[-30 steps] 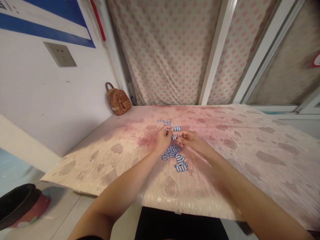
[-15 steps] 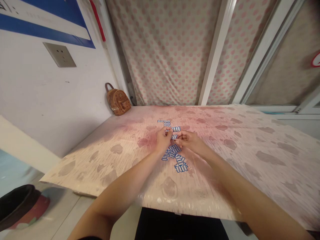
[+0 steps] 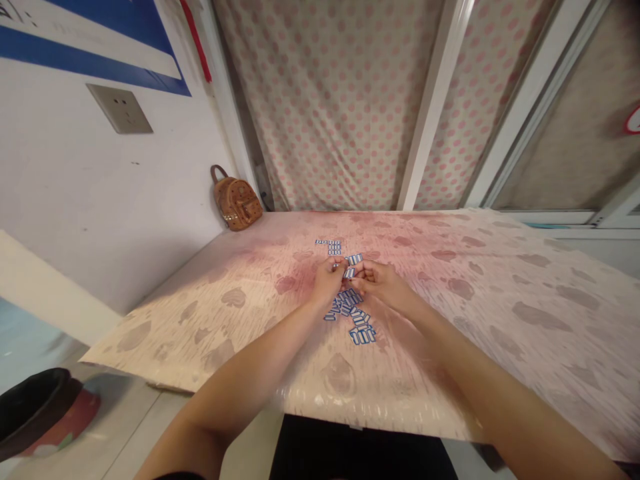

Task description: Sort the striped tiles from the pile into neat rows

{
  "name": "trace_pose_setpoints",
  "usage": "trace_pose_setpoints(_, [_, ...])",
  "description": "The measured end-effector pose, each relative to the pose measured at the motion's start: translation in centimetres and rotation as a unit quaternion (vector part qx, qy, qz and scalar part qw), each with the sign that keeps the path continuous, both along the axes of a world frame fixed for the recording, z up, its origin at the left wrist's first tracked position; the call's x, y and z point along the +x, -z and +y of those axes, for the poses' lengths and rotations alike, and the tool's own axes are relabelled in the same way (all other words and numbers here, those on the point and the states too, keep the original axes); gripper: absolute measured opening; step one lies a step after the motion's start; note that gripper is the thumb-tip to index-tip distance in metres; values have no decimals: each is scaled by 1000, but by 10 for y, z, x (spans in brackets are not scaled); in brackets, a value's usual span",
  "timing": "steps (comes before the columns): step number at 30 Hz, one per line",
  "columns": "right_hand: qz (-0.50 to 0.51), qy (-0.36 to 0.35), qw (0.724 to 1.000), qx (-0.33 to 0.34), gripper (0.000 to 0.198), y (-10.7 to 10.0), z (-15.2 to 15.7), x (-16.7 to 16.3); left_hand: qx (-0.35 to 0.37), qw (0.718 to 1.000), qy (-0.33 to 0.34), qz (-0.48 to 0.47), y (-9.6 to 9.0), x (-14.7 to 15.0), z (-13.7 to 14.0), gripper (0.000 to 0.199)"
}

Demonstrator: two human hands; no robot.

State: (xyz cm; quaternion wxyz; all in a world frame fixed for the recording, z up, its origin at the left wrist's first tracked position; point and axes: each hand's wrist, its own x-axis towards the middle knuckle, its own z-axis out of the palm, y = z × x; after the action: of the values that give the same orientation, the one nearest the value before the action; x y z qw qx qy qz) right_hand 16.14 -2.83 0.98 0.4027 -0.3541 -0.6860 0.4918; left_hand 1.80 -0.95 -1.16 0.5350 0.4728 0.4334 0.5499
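Observation:
Both my hands meet above the middle of the table, fingertips pinched close together. Between them is a small blue-edged piece (image 3: 349, 273) with white bars, gripped by my left hand (image 3: 330, 278) and my right hand (image 3: 376, 279). Just beyond the fingers shows another striped piece (image 3: 355, 259); whether it is held too, I cannot tell. Nearer me lies a loose, overlapping pile of similar blue-and-white pieces (image 3: 349, 300), trailing down to a small cluster (image 3: 362, 335). Past my left hand, more of them (image 3: 335, 247) sit in a neat block with a short row running left.
A patterned cloth (image 3: 430, 320) covers the table. At its back left corner a small brown backpack (image 3: 238, 203) leans by the wall. A dotted curtain (image 3: 345, 107) hangs behind the far edge. On the floor at left stands a dark-rimmed pot (image 3: 60, 420).
My fingers have shifted very slightly around the held piece, and the striped piece just beyond them tilts a little differently. The pile and the neat block stay put.

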Motion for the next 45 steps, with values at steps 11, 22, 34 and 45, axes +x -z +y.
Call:
trace_pose_setpoints(11, [-4,12,1000,27,29,3,2,1,-30,999,0,-11,-5,1,-2,9])
trace_pose_setpoints(22, [3,20,999,29,26,2,1,1,-33,999,16,-31,-2,2,-1,17])
trace_pose_setpoints(34, [-60,94,985,135,17,5,-6,-4,22,1000,-2,16,4,2,1,17])
trace_pose_setpoints(45, [-30,80,994,72,20,4,0,1,216,956,-97,175,-8,-7,-2,13])
